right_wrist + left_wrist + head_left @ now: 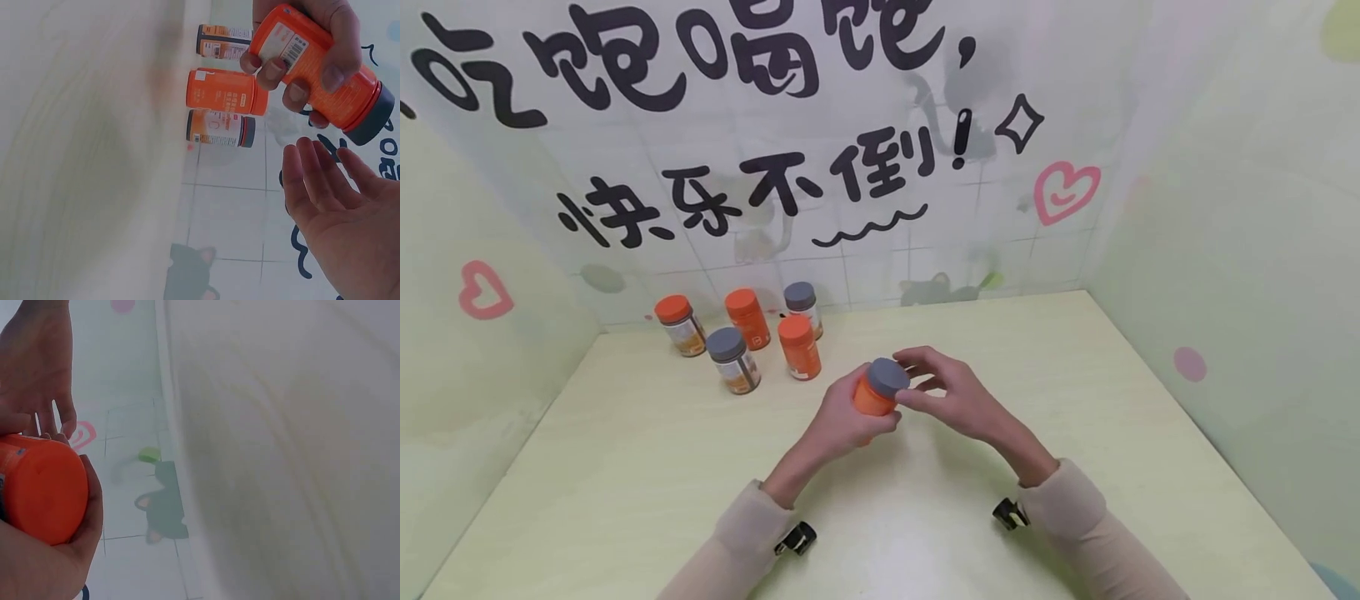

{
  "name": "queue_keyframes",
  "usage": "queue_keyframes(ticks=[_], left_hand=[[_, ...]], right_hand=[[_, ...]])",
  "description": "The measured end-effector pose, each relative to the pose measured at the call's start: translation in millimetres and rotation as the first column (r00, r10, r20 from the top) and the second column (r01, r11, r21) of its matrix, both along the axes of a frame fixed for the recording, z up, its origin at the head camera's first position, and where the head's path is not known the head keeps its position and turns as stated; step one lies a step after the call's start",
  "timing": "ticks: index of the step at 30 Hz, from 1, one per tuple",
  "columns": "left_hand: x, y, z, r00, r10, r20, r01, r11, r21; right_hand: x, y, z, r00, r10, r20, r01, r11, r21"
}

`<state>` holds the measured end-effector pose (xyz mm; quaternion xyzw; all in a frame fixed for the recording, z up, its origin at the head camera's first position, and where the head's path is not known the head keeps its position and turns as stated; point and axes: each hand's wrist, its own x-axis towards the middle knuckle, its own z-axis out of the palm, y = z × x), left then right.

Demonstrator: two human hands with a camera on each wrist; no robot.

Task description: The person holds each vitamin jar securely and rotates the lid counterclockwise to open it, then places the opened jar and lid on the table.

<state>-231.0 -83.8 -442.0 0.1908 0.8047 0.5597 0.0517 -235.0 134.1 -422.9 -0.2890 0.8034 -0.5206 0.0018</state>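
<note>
We saw both forearms reach in from the near side, slanting toward each other over the pale table [895, 533], with a black device [797, 540] beside the cuff of the left sleeve [752, 517] and another by the right one. The left hand [841, 417] was curled firmly round an orange bottle [872, 403], which it held tilted above the middle of the table, the grey lid [887, 377] toward the right hand [953, 390]. That right hand was half open, its fingers apart and gently bent, the palm turned to the lid, and it had hold of nothing.

From the head view alone we could not tell whether the right fingers met the lid; the right wrist view showed a gap between them. That view also gave us the left fingertips pressed along the bottle's side and a barcode [295, 51] on its label, which the head view did not. The left wrist view, in turn, showed us the round orange base [49, 492], with the lid out of sight.

Only the head view took in all five standing bottles at the back left: two orange ones [799, 348] with orange lids, a pale-labelled one [685, 333] with an orange lid, and two pale-labelled ones [739, 371] with grey lids. The right wrist view caught just three.
</note>
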Motion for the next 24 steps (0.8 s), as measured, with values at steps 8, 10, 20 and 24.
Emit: queue_keyframes(ticks=[8, 10, 20, 24], left_hand=[[2.9, 6.6, 4.0, 0.998, -0.006, -0.066, 0.003, 0.998, -0.055], [3.7, 8.0, 4.4, 0.998, 0.004, -0.068, -0.008, 0.998, -0.055], [13.7, 18.7, 4.6, 0.966, 0.094, -0.239, -0.127, 0.984, -0.126], [16.9, 21.4, 4.5, 0.928, 0.111, -0.356, -0.176, 0.972, -0.157]], right_hand=[[5.9, -8, 5.5, 0.999, -0.011, -0.048, 0.010, 1.000, -0.027], [6.7, -9, 5.4, 0.998, -0.033, -0.057, 0.031, 0.999, -0.031], [15.5, -16, 5.9, 0.989, -0.145, 0.027, 0.147, 0.984, -0.099], [19.6, -19, 8.6, 0.983, -0.184, 0.014, 0.184, 0.975, -0.125]])
